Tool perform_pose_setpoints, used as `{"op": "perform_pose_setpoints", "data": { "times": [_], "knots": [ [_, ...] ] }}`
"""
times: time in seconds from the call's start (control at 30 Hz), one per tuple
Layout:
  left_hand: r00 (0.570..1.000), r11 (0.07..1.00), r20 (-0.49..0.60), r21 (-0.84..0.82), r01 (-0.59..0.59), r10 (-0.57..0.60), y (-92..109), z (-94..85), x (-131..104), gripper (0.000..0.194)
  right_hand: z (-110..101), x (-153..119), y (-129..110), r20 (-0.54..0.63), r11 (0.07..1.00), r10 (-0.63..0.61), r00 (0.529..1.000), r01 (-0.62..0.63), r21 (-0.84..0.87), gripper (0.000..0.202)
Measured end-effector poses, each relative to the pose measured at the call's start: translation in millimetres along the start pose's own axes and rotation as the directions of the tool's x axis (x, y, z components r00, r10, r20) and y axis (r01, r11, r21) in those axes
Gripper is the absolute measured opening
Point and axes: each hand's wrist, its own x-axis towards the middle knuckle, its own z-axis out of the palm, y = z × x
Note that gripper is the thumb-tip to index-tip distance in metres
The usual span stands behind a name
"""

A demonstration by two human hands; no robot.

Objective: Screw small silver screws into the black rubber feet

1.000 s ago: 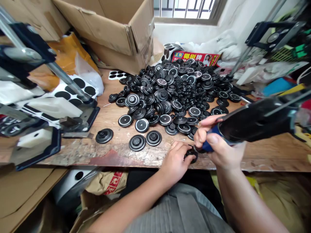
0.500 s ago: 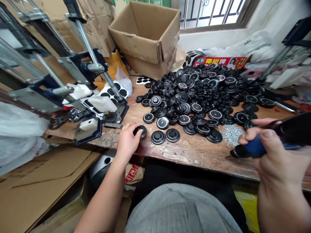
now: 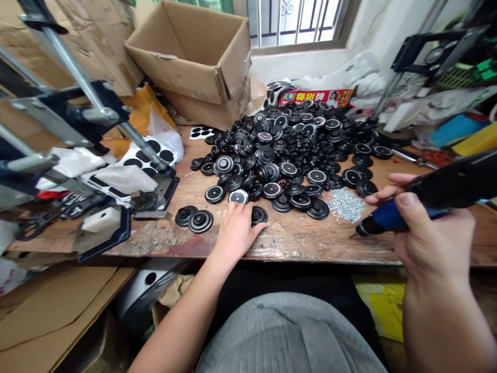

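Note:
My left hand [image 3: 237,228] lies palm down over the front row of black round discs, fingers reaching forward and the thumb apart. One disc [image 3: 259,215] shows between its thumb and fingers; what lies under the palm is hidden. To its left, two more discs [image 3: 201,221] rest on the table, the left one tilted on its neighbour. My right hand [image 3: 423,233] is wrapped round a blue and black power screwdriver [image 3: 392,216], its tip low over the wood, near a heap of small silver screws [image 3: 344,204].
A large pile of black discs [image 3: 267,155] covers the middle of the table [image 3: 295,241]. Metal presses [image 3: 104,228] stand at the left, an open cardboard box [image 3: 194,72] behind. Another press [image 3: 392,93], plastic bags and a red box [image 3: 314,97] are at the back right.
My left hand has moved right, off the disc it was handling, which now lies beside another disc at the left. The view has shifted right. My right hand still holds the screwdriver.

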Motion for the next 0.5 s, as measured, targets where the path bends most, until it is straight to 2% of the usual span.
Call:
{"op": "perform_pose_setpoints", "data": {
  "times": [0.1, 0.23, 0.4, 0.5],
  "knots": [
    [0.999, 0.998, -0.012, -0.055, -0.032, 0.032, 5, 11.4, 2, 0.064, -8, 2, 0, 0.016, 0.999, 0.023, 1.0, -0.023, -0.022, 0.039],
    [0.994, 0.967, -0.015, -0.227, -0.111, 0.11, 19, 23.5, 0, 0.065, -9, 6, 4, 0.036, 1.0, 0.024, 0.999, -0.024, -0.002, 0.035],
    [0.971, 0.882, 0.01, -0.421, -0.212, 0.238, 59, 33.0, -1, 0.062, -4, 8, 10, 0.069, 0.999, 0.044, 0.997, -0.044, 0.008, 0.035],
    [0.949, 0.836, 0.033, -0.482, -0.261, 0.315, 83, 36.9, 2, 0.057, -2, 10, 11, 0.036, 0.999, 0.023, 0.999, -0.021, -0.049, 0.037]
  ]
}}
